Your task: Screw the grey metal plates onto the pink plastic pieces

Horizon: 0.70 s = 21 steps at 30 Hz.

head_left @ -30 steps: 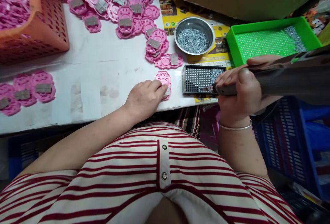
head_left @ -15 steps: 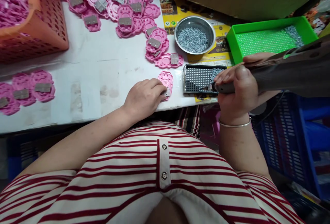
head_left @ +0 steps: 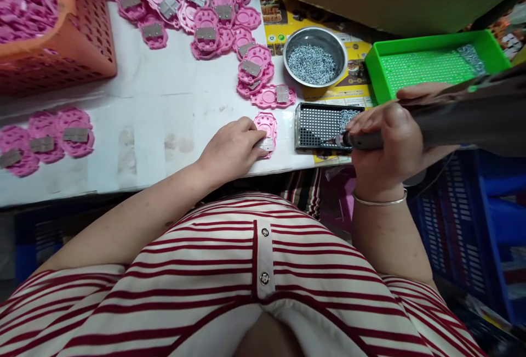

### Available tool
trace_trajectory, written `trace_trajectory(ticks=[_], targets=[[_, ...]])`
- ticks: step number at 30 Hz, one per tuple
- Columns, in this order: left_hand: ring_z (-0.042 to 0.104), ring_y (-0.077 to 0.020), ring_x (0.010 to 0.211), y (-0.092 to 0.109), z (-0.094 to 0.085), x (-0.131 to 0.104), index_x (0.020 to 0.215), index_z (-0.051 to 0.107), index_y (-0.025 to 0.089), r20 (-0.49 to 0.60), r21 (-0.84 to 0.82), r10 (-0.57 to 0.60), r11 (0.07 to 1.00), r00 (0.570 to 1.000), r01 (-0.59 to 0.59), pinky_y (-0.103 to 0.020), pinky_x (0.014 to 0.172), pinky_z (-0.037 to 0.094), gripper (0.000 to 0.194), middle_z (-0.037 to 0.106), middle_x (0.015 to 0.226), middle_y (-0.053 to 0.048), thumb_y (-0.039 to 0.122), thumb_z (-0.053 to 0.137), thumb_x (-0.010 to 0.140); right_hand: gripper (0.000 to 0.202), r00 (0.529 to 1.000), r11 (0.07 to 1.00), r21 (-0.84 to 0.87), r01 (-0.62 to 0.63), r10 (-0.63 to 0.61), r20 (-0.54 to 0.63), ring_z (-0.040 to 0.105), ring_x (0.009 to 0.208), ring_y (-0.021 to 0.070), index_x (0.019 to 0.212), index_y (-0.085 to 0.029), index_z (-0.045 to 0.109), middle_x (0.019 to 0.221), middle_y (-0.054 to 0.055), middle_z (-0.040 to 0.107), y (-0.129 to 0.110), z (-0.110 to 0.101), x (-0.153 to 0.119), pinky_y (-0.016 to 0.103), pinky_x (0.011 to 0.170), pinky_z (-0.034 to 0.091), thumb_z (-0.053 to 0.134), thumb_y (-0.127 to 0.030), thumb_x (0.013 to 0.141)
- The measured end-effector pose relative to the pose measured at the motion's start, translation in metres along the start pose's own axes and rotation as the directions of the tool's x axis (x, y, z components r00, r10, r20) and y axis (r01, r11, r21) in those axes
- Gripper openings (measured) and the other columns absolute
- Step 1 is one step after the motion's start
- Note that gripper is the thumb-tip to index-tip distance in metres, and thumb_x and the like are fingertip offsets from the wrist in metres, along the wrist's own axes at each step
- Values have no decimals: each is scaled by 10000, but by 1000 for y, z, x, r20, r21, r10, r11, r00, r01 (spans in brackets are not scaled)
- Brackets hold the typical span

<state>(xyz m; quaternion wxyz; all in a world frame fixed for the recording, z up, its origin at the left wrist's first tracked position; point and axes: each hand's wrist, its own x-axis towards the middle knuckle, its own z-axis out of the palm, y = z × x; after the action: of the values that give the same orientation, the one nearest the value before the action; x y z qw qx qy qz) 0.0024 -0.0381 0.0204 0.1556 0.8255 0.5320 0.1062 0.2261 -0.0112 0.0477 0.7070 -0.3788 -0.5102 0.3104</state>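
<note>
My left hand (head_left: 232, 151) lies on the white table top, its fingers closed at the left edge of a pink plastic part (head_left: 266, 122) and holding it there. A small metal plate (head_left: 268, 144) sits on the near end of that part, partly under my fingertips. My right hand (head_left: 388, 137) is wrapped around a dark electric screwdriver (head_left: 444, 121), held nearly level and pointing left. Its bit is over the black perforated tray (head_left: 314, 118), where small screws (head_left: 348, 120) lie heaped at the right end; I cannot tell whether a screw is on the bit.
Behind the tray stand a steel bowl (head_left: 342, 50) of screws and a green tray (head_left: 380, 80). Pink parts with metal plates (head_left: 205, 33) pile up at the back; several more lie at left (head_left: 74, 132). An orange basket (head_left: 92, 33) fills the back left corner.
The whole view has shifted slightly, so table items appear a little further right. Both hands keep their grips, and the screwdriver bit stays over the black tray.
</note>
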Motion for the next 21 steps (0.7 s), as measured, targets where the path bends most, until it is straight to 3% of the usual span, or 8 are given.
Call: trace_trajectory(ticks=[3, 8, 17, 21], targets=[[609, -244, 904, -1, 2, 0, 1064, 721, 164, -21, 34, 39, 999, 999, -39, -378, 808, 497, 246, 630, 1012, -107, 317, 581, 932, 97, 981, 977, 94, 192, -188, -59, 491, 432, 55, 879, -261, 687, 544, -84, 466, -9, 9, -1, 221, 440, 455, 660, -266, 786], [624, -253, 930, 0, 7, -3, 1071, 696, 142, -70, 67, 84, 995, 994, -79, -390, 820, 501, 251, 642, 1102, -130, 301, 539, 957, 98, 982, 969, 157, 189, -190, -6, 485, 429, 47, 860, -280, 716, 534, -99, 527, -15, 11, -2, 205, 445, 490, 668, -225, 794], [615, -215, 976, -2, -7, 6, 1016, 658, 146, 49, -170, -40, 984, 998, 48, -347, 886, 507, 196, 616, 1088, -83, 293, 622, 891, 120, 965, 951, 200, 237, -254, 60, 499, 418, 43, 921, -275, 719, 539, -102, 538, -9, 5, 1, 187, 430, 515, 679, -236, 814], [623, -198, 932, -4, -12, 7, 981, 647, 163, 57, -149, -61, 986, 997, 69, -325, 824, 505, 140, 636, 1032, -59, 275, 604, 908, 111, 965, 953, 186, 240, -256, 64, 489, 404, 47, 879, -264, 729, 538, -92, 555, -10, 6, 2, 190, 414, 515, 681, -200, 803]])
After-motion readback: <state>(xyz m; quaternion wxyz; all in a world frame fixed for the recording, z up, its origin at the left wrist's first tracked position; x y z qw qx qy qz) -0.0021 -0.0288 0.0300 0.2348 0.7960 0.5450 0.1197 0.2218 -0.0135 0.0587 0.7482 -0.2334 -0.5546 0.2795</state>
